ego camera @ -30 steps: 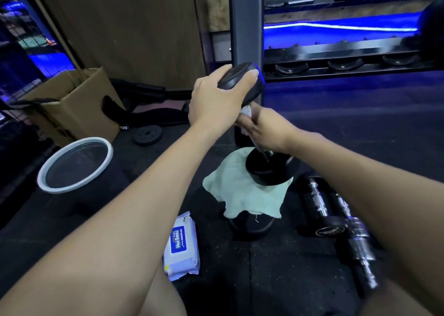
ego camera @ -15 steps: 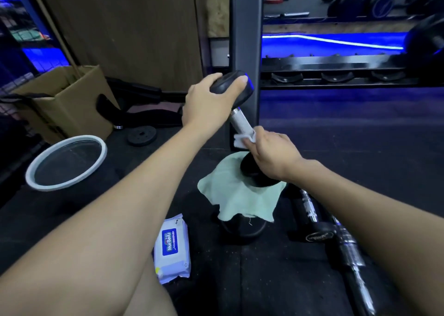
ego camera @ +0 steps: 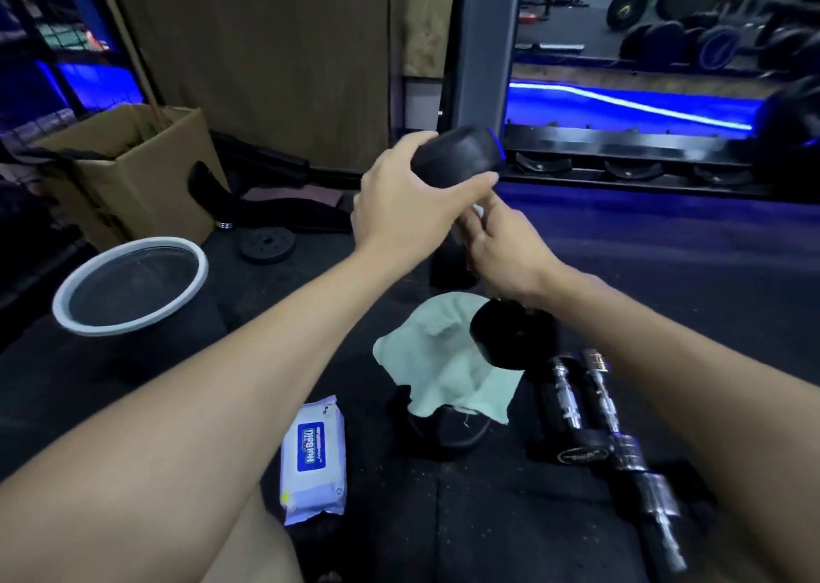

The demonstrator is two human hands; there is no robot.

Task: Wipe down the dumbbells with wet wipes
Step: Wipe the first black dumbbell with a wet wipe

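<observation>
I hold a black dumbbell [ego camera: 459, 156] tilted on end over the floor. My left hand [ego camera: 408, 201] grips its upper head. My right hand [ego camera: 501, 245] is wrapped round the handle just below that head, with a white wet wipe [ego camera: 478, 210] peeking out above the fingers. The lower head [ego camera: 510, 334] hangs above a pale green cloth [ego camera: 439, 360] draped over another dark weight. A white and blue pack of wet wipes [ego camera: 314, 462] lies on the floor near my left forearm.
Two more dumbbells with chrome handles [ego camera: 594, 409] lie on the black mat at the right. A white-rimmed bin [ego camera: 131, 289] and a cardboard box [ego camera: 133, 169] stand at the left. A small weight plate [ego camera: 267, 245] lies behind; a rack [ego camera: 621, 169] runs along the back.
My right hand slid up the handle with the wipe, from near the lower head to just under the upper head. The dumbbell stayed tilted in my left hand.
</observation>
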